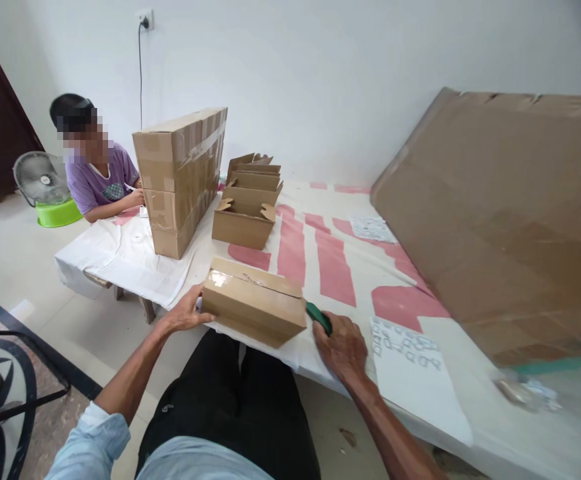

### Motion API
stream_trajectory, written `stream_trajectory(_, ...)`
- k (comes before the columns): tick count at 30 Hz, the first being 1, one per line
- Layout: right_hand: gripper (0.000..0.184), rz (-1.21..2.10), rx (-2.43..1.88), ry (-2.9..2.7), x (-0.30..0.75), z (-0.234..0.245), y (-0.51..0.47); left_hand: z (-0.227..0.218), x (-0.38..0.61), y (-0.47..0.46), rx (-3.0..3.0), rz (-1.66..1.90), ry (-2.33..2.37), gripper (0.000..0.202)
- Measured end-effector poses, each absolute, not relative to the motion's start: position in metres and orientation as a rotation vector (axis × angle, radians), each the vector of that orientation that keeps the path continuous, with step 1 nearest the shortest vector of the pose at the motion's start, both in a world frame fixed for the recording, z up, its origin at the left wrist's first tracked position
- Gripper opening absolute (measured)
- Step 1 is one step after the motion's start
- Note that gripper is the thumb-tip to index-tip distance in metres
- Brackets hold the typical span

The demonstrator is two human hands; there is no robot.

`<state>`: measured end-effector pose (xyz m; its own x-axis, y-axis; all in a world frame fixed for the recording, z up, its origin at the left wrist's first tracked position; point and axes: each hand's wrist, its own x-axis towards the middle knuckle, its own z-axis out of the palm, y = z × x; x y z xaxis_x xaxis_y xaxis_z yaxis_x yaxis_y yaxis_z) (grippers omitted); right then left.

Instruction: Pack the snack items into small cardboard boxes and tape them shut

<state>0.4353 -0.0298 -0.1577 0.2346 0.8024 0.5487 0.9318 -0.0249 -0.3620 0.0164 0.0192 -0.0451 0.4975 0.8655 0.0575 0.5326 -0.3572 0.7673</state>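
A small closed cardboard box (253,301) with clear tape on its top lies at the near edge of the low table (320,267). My left hand (185,312) presses against the box's left end, fingers spread on it. My right hand (343,343) rests on the table just right of the box, closed round a green-handled tool (319,317) whose tip points at the box's right end.
Several open small boxes (248,200) stand in a row behind, next to a tall stack of taped cartons (180,177). Large flat cardboard sheets (510,213) lean at the right. A label sheet (410,367) lies near my right hand. Another person (98,170) sits at the far left end.
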Motion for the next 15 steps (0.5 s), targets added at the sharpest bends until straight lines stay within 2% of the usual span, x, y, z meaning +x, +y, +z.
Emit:
stream_trajectory(3,0.031,-0.229,-1.838,-1.628,0.439,-0.158,-0.031,-0.053,0.022,0.033,2.277,0.476,1.221,0.075)
stream_trajectory(10,0.032,-0.237,-1.826,-1.664,0.442,-0.16,-0.032,-0.025,0.022,0.114,2.443,0.208,1.328,0.072)
stream_trajectory(15,0.033,-0.224,-1.848,-1.634,0.44,-0.159,-0.031,-0.017,0.005,0.077,2.524,-0.075,1.254,0.059)
